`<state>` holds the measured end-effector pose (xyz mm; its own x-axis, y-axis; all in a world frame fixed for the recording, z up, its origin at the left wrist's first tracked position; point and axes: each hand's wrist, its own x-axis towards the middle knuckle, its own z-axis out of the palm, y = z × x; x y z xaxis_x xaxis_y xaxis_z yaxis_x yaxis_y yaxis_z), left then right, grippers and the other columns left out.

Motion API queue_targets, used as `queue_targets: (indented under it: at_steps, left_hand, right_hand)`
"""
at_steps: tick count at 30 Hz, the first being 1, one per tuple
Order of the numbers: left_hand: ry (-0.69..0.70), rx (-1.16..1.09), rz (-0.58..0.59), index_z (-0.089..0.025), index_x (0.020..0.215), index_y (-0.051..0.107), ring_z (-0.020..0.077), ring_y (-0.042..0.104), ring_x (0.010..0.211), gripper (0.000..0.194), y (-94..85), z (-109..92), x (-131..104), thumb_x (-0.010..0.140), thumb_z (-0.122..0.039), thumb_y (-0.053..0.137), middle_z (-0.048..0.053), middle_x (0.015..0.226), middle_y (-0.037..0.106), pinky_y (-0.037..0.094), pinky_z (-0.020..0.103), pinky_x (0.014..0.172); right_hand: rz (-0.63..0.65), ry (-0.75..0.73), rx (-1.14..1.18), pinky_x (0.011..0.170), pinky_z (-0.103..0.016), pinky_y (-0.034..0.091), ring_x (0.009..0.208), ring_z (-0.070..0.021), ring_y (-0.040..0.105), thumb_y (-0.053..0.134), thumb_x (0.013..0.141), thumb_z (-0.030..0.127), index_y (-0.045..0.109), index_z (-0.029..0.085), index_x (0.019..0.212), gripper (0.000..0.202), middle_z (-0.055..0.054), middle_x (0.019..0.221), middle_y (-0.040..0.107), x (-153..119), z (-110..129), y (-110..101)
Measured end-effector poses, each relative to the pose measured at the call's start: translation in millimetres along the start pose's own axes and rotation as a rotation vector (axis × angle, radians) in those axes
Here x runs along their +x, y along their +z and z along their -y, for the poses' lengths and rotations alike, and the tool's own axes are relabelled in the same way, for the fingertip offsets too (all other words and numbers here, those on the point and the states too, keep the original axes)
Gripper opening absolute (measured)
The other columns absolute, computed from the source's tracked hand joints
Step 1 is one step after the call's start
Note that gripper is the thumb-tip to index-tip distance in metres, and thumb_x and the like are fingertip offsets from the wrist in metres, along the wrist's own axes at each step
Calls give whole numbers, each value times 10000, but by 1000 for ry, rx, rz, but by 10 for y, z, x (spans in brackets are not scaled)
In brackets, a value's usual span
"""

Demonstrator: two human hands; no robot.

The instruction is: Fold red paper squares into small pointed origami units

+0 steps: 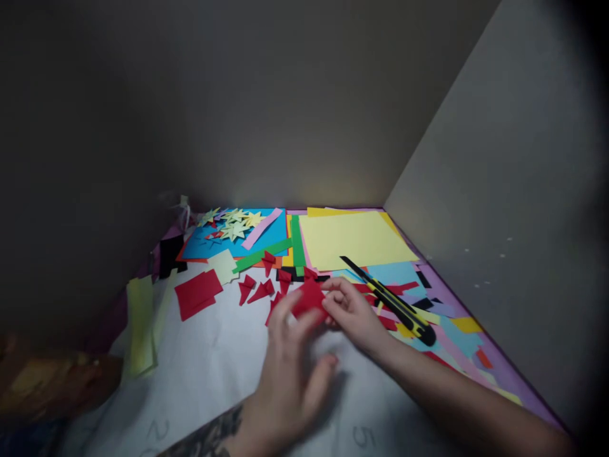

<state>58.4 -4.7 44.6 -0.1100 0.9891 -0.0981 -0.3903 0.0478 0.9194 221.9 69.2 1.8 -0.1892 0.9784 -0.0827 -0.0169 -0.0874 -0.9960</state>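
Red paper (313, 297) pinched in the right hand (353, 313), partly behind the spread, blurred left hand (287, 374), its contact unclear.

Patterned left forearm (202, 438), bare right forearm (457, 397)

A dark grey, mottled pattern (219, 429), looking like a tattoo, is covering the left forearm and stopping near the wrist. The left hand (283, 387) and right hand (351, 312) are showing bare.

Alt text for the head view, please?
The right hand pinches red paper; the left hand is spread in front of it, touch unclear. Folded red pieces lie nearby, a utility knife to the right, paper stars on blue paper at back left.
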Motion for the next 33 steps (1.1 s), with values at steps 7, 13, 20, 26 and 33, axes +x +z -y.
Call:
queue_targets:
  at_steps: [7,13,20,26,33]
  left_hand:
    - [-211,494,345,-152,1031,601,180,587,766,285,-241,208,364,765,-250,623,64,865,656,454,267,693]
    - [-224,743,422,-145,736,588,130,484,629,148,-300,157,394,794,-279,562,5,679,588,373,220,574]
    - [-337,528,377,-151,881,589,137,532,626,240,-342,170,379,822,-381,551,23,703,615,396,218,574]
    - [-543,187,225,-166,1062,508,143,601,550,400,-304,143,421,754,-369,662,35,675,649,430,213,520]
    - [-552,83,227,-184,1083,534,128,604,572,403,-295,186,397,740,-315,699,53,774,681,473,232,570]
  right_hand:
    - [200,-173,-389,500,-204,352,552,-98,468,478,798,149,477,210,824,66,40,649,504,-214,-77,-4]
    - [267,-413,-676,587,-236,422,658,-132,552,457,798,107,501,214,870,137,-4,761,602,-226,-141,-27]
    - [197,-666,-623,795,-342,503,915,-186,580,385,797,43,503,206,1024,304,-91,975,604,-202,-133,-102]
    - [208,-822,-860,980,-483,419,1207,-262,428,454,708,34,514,224,1090,431,-111,1232,495,-237,-103,-117]
    - [138,-916,-926,756,-346,502,868,-187,550,510,801,88,605,221,943,217,-72,944,617,-220,-91,-114]
